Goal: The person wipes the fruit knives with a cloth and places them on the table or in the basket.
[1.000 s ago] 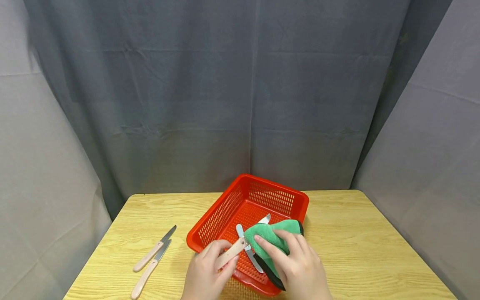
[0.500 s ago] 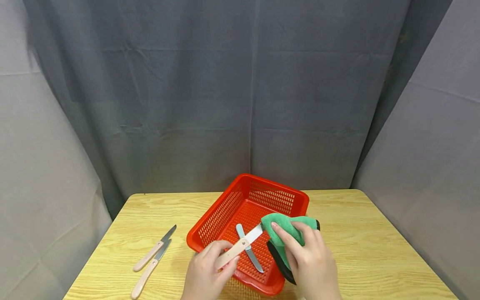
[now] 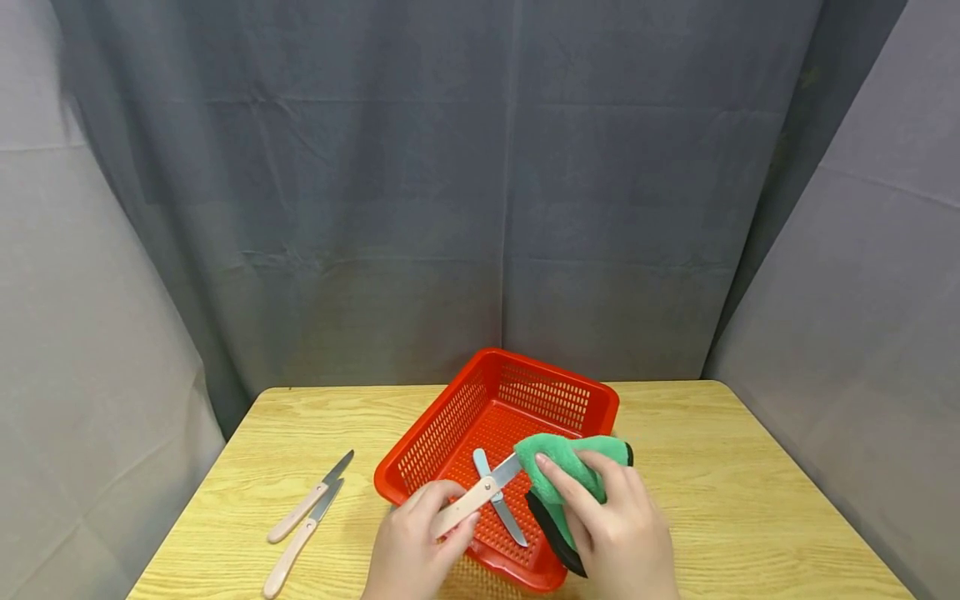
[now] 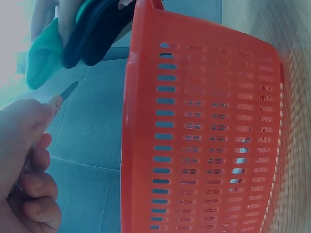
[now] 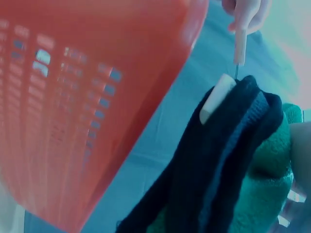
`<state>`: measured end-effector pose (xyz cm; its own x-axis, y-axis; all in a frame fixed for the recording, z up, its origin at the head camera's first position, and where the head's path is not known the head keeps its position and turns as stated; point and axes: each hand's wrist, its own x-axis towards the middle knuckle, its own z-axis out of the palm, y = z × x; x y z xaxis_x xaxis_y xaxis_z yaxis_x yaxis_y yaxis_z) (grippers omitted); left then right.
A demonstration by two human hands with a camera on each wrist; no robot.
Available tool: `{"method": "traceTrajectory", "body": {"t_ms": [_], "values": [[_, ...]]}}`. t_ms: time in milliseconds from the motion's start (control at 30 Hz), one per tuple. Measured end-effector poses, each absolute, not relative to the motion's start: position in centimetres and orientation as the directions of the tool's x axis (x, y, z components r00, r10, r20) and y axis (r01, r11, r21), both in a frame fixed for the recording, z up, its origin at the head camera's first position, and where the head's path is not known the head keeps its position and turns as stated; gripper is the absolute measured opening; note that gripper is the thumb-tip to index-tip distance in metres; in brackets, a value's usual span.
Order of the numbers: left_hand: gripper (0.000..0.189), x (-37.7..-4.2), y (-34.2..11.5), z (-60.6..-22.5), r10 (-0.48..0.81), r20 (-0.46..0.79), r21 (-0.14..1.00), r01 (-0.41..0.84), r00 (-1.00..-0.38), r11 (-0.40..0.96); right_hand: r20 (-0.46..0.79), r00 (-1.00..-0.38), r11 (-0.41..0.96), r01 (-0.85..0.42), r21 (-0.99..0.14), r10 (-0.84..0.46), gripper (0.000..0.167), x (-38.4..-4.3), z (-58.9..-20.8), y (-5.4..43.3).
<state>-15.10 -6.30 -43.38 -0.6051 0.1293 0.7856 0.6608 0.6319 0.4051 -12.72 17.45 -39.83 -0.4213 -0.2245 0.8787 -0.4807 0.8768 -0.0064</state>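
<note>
Slantwise, the left hand [image 3: 411, 542] grips a knife [image 3: 478, 494] pointing forward-right into green cloth [image 3: 553, 467] the right hand [image 3: 618, 529] pinches.

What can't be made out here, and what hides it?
Head view: tip of held wooden-handled knife, hidden by green cloth.
Head view: part of the blue-handled knife, behind the held one.
Head view: palm of right hand, turned away.
Left wrist view: inside of red basket, mostly behind its wall.

You're in a curtained-off booth: a grey curtain [image 3: 375, 183] beyond your right hand [image 3: 618, 533], a paler drape [image 3: 855, 283] to its right, a table [image 3: 738, 487] below.
</note>
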Motion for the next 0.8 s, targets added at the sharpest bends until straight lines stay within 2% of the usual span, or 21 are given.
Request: {"method": "traceTrajectory", "body": {"t_ms": [233, 400, 633, 700, 733, 800], "values": [[0.037, -15.0, -6.2, -43.4, 0.123, 0.788, 0.393, 0.648, -0.603, 0.652, 0.848, -0.424, 0.841, -0.539, 0.045, -0.317, 0.043, -12.3, -40.4, 16.1], [0.037, -15.0, -6.1, -43.4, 0.126, 0.79, 0.392, 0.652, -0.601, 0.649, 0.849, -0.424, 0.847, -0.528, 0.052, -0.316, 0.045, -12.5, -40.8, 15.8], [0.038, -15.1, -6.2, -43.4, 0.142, 0.817, 0.348, 0.673, -0.559, 0.652, 0.845, -0.444, 0.853, -0.521, 0.027, -0.298, 0.044, -12.7, -40.8, 16.1], [0.038, -15.1, -6.2, -43.4, 0.146, 0.823, 0.339, 0.68, -0.549, 0.649, 0.835, -0.463, 0.857, -0.515, 0.021, -0.298, 0.03, -12.7, -40.7, 16.3], [0.038, -15.1, -6.2, -43.4, 0.148, 0.826, 0.335, 0.684, -0.545, 0.648, 0.827, -0.479, 0.863, -0.504, 0.017, -0.296, 0.032, -12.7, -40.6, 16.5], [0.038, -15.1, -6.3, -43.4, 0.151, 0.83, 0.328, 0.688, -0.537, 0.647, 0.818, -0.5, 0.873, -0.488, 0.007, -0.286, 0.054, -12.8, -40.6, 16.8]]}}
